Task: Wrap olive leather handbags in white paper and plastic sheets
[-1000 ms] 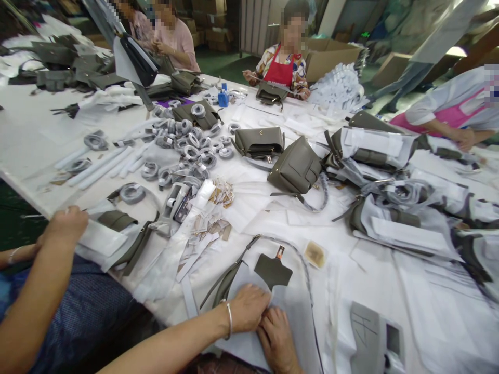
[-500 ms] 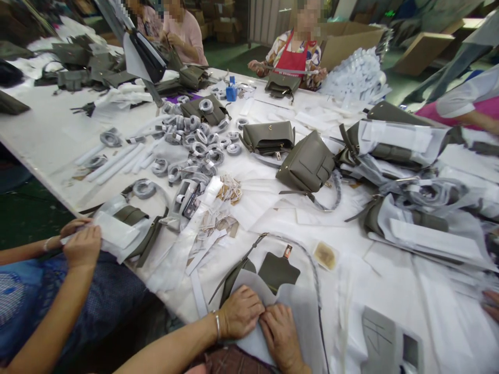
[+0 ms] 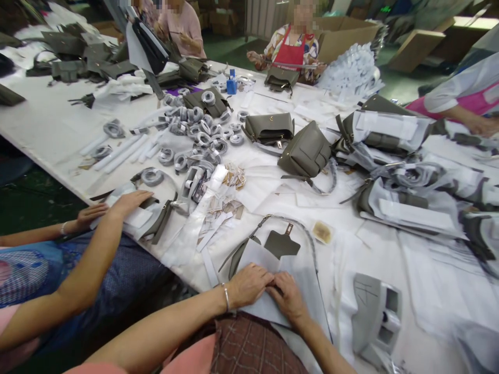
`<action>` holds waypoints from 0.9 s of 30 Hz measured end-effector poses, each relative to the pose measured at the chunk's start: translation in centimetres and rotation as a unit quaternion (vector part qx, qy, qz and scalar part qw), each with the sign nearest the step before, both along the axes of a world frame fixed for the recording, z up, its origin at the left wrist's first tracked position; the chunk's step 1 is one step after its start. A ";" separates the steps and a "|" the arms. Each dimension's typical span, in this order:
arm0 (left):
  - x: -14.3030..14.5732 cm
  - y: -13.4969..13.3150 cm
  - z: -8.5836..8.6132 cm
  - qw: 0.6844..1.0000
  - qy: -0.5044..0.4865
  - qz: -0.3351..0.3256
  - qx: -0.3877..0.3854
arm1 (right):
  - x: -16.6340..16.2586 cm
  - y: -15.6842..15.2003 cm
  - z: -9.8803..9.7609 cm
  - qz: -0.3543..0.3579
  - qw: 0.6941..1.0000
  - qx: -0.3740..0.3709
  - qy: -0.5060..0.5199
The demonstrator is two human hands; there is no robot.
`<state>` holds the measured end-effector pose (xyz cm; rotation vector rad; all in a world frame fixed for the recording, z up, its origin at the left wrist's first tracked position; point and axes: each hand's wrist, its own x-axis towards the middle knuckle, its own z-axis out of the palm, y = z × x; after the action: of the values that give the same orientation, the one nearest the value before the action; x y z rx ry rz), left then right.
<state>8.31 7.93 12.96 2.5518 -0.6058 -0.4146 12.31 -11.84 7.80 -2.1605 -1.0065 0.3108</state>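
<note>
An olive-green handbag lies at the table's near edge in front of me, its flap with a metal clasp spread away from me and its wrapped strap looped around the far side. A whitish translucent wrapping sheet covers its near part. My left hand, with a bracelet at the wrist, has its fingers bent down onto the sheet. Touching it, my right hand grips the same sheet with curled fingers. The fingertips of both hands are partly hidden.
To my left, a co-worker's hands work on another wrapped bag. Rolled straps and paper scraps lie mid-table. Wrapped bags are piled at right, beyond a grey tape dispenser. Other people sit across the table.
My hands still grip the sheet, now closer together at the fingertips. The co-worker's nearer hand has moved forward over the wrapped bag. The camera view has shifted slightly.
</note>
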 end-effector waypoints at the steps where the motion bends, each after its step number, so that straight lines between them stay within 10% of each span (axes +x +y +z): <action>1: -0.3 -0.1 0.4 1.000 -0.004 -0.003 0.002 | 0.1 -0.3 0.2 0.000 1.000 0.005 0.024; 15: -2.5 0.4 2.6 0.989 -0.079 -0.124 0.014 | 1.9 -1.5 2.5 -0.064 0.957 -0.035 0.280; 27: -3.6 -0.7 0.9 0.993 -0.067 -0.087 0.034 | 0.5 -0.1 1.6 -0.008 0.986 -0.070 0.151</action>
<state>4.67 7.27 13.89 2.6164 -0.8825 -0.3308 12.83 -11.98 9.43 -2.1606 -0.8159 0.6969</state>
